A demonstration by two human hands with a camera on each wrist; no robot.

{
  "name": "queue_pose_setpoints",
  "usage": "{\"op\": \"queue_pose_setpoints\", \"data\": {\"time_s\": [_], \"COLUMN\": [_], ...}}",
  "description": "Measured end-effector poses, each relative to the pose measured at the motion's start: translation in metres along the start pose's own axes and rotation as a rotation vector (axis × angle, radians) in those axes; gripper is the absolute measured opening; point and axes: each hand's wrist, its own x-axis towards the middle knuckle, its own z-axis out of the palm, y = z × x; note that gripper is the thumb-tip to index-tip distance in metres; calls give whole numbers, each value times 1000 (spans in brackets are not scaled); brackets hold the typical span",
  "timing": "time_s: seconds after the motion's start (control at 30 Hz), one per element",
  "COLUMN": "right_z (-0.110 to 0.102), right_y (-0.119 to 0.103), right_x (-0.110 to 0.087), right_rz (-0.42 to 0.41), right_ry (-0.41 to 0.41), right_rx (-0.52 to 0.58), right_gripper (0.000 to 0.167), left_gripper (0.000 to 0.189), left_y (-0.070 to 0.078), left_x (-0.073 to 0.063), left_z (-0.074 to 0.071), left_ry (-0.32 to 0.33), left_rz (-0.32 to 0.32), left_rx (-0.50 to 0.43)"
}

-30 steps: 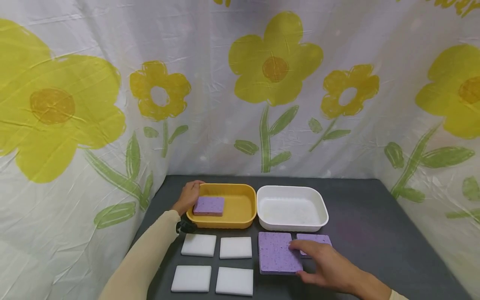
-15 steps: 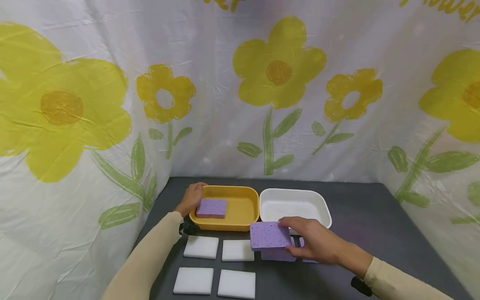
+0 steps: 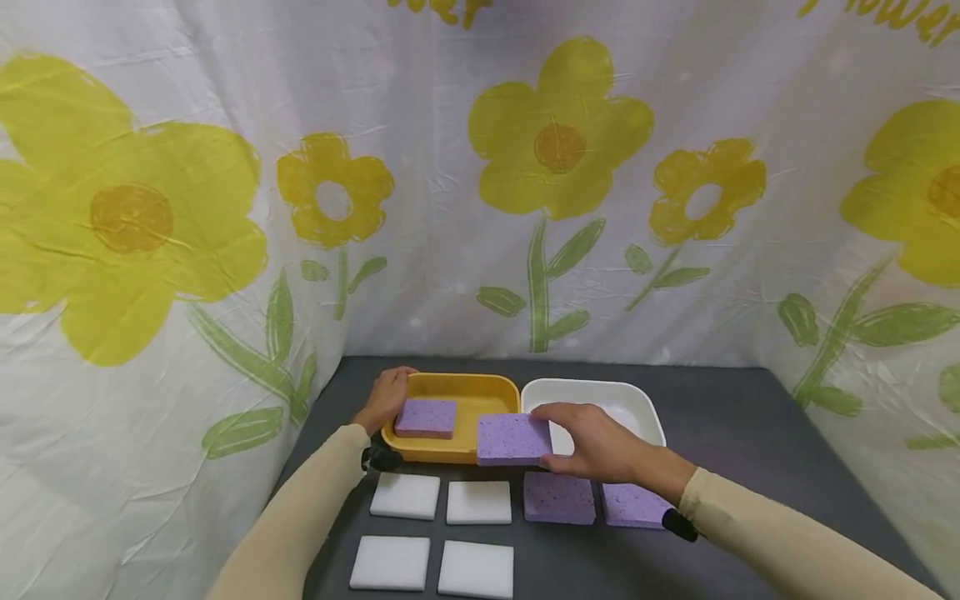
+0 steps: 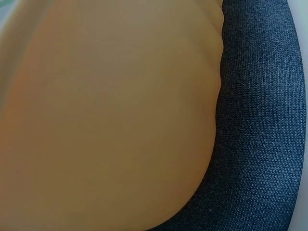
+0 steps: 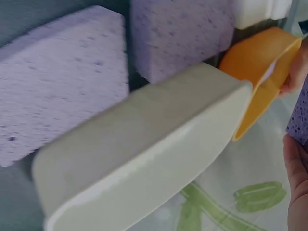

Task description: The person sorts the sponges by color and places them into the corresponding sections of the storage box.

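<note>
My right hand [image 3: 596,446] pinches a purple sponge [image 3: 512,439] between thumb and fingers. In the head view the sponge overlaps the right part of a yellow tray [image 3: 431,452] and hangs near the white tray [image 3: 592,388]. At the yellow tray's left side, my left hand [image 3: 386,398] grips the rim, its thumb hidden. Another purple sponge [image 3: 425,418] lies inside that tray on the left. The tray's orange wall [image 4: 120,115] fills most of the left wrist view. In the right wrist view, fingertips [image 5: 292,149] touch the held sponge [image 5: 301,113].
Two purple sponges [image 3: 558,498] [image 3: 633,506] lie on the dark table [image 3: 720,450] in front of the white tray. Several white sponge pads [image 3: 405,497] lie in two rows before the yellow tray. A flowered curtain [image 3: 442,275] hangs behind and at the sides.
My right hand has lifted the purple sponge from the front row and carried it forward and left to the yellow tray. A sponge beneath it is uncovered. The left hand stays at the tray.
</note>
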Motion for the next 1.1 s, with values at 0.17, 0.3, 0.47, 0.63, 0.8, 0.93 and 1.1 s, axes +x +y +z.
{"op": "queue_pose_setpoints", "data": {"time_s": [0.17, 0.3, 0.47, 0.63, 0.8, 0.93, 1.1], "right_z": [5, 12, 20, 31, 48, 61, 74], "right_y": [1, 1, 3, 7, 12, 13, 12], "right_x": [23, 40, 63, 82, 95, 106, 120], "right_rz": [33, 31, 50, 87, 118, 150, 172], "right_ry": [-4, -7, -28, -55, -75, -94, -111], "right_rx": [27, 17, 14, 16, 16, 22, 28], "right_gripper": [51, 51, 52, 52, 51, 52, 52], "left_gripper": [51, 52, 52, 51, 52, 53, 53], "left_y": [-5, -5, -2, 0, -1, 0, 2], "left_x": [0, -1, -2, -1, 0, -1, -2], "left_z": [1, 2, 1, 1, 2, 2, 0], "left_ry": [-12, -15, -10, -4, 0, 17, 15], "left_rz": [-11, -1, 23, 25, 29, 27, 18], "left_rx": [-13, -18, -21, -31, -21, -10, -12]}}
